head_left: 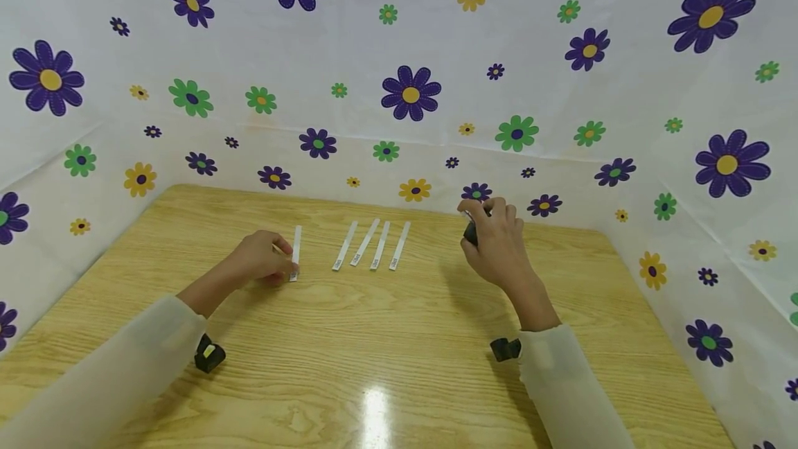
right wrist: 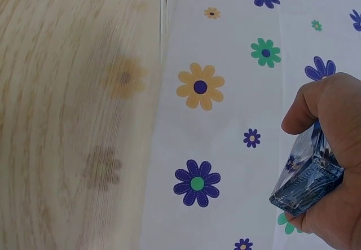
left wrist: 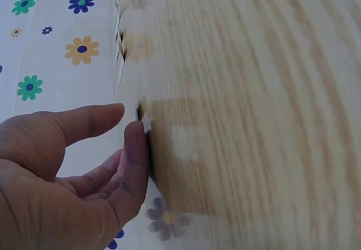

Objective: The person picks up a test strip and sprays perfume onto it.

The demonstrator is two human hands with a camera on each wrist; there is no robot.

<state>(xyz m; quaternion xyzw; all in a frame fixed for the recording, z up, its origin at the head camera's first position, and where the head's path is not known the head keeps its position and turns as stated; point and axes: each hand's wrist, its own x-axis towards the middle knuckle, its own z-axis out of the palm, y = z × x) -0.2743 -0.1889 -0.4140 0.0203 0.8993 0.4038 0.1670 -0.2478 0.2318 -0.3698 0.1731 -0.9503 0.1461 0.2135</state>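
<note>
My left hand [head_left: 264, 258] is over the table at the near end of a white paper strip [head_left: 296, 244], the leftmost one. A fingertip touches that end, and thumb and fingers stand apart in the left wrist view. To its right lie several more white paper strips [head_left: 377, 244], roughly parallel, with small dark print at their near ends. My right hand [head_left: 499, 244] is raised above the table's far right part and grips a clear, blue-tinted glass bottle [right wrist: 310, 176]. The fingers curl round the bottle and hide much of it; its top cannot be made out.
The wooden table [head_left: 349, 338] has a bright glare spot near the front. A white cloth [head_left: 349, 40] with printed flowers stands around its back and sides. Small black devices [head_left: 209, 355] [head_left: 505, 349] show beside each sleeve.
</note>
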